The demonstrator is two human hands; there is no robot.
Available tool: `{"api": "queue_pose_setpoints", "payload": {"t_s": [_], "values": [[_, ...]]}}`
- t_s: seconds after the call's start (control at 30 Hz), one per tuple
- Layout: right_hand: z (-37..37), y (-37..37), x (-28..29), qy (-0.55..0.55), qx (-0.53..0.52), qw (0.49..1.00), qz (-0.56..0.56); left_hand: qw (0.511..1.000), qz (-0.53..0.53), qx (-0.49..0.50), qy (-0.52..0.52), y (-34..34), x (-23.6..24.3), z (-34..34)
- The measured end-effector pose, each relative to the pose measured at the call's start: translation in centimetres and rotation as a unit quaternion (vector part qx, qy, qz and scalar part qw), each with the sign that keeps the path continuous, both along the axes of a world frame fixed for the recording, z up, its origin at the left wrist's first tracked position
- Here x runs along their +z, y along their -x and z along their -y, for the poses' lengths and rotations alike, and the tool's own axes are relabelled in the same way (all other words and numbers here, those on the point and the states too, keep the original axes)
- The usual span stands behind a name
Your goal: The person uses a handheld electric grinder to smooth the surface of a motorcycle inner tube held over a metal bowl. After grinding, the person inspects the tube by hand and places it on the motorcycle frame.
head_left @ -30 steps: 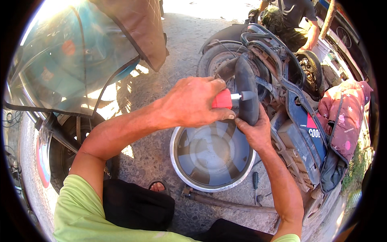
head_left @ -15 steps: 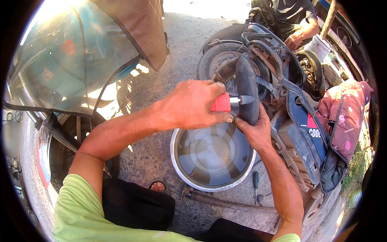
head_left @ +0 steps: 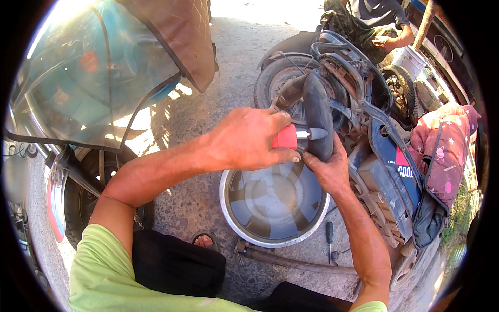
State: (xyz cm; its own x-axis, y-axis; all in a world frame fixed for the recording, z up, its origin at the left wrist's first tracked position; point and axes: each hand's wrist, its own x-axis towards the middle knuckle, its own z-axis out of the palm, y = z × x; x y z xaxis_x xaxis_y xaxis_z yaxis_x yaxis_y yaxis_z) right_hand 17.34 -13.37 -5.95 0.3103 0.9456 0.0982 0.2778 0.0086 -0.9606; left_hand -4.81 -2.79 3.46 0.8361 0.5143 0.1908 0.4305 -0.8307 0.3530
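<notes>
My left hand is closed around a red hand-held tool. A shiny shaft sticks out of it and ends in a grey cone-shaped tip, which lies against a black rubber inner tube. The tube bends over in a loop, and its far part runs back toward the motorbike wheel. My right hand grips the near end of the tube, thumb on the side facing the tool. Below both hands stands a round metal basin with water in it.
A partly dismantled motorbike lies beyond and right, with a pink patterned cover. A screwdriver and a long bar lie near the basin. Left stands a vehicle with a clear sheet. Another person sits at the far right.
The grey tip has shifted slightly nearer along the tube. My right hand keeps its hold. The other person's hand has lifted a little.
</notes>
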Motion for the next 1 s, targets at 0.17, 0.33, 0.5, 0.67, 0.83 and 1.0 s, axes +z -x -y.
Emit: {"api": "queue_pose_setpoints", "payload": {"t_s": [0.17,0.33,0.5,0.67,0.83,1.0], "values": [[-0.1,0.1,0.2,0.001,0.001,1.0,-0.004,1.0,0.01,-0.005,-0.007,0.0,-0.4,0.0],[0.0,0.0,0.1,-0.007,0.004,1.0,-0.002,1.0,0.01,0.003,-0.013,0.1,0.0,-0.2],[0.0,0.1,0.5,-0.005,0.005,1.0,0.009,1.0,-0.003,-0.006,-0.006,0.0,-0.4,0.1],[0.0,-0.1,0.2,-0.006,0.004,1.0,0.011,1.0,0.016,0.002,-0.013,0.0,0.0,-0.3],[-0.1,0.0,0.3,-0.009,0.002,1.0,0.014,1.0,-0.007,-0.009,-0.012,0.0,-0.6,0.0],[0.0,0.1,0.4,-0.005,0.003,1.0,0.003,1.0,-0.004,-0.007,-0.002,0.0,-0.1,0.1]]}}
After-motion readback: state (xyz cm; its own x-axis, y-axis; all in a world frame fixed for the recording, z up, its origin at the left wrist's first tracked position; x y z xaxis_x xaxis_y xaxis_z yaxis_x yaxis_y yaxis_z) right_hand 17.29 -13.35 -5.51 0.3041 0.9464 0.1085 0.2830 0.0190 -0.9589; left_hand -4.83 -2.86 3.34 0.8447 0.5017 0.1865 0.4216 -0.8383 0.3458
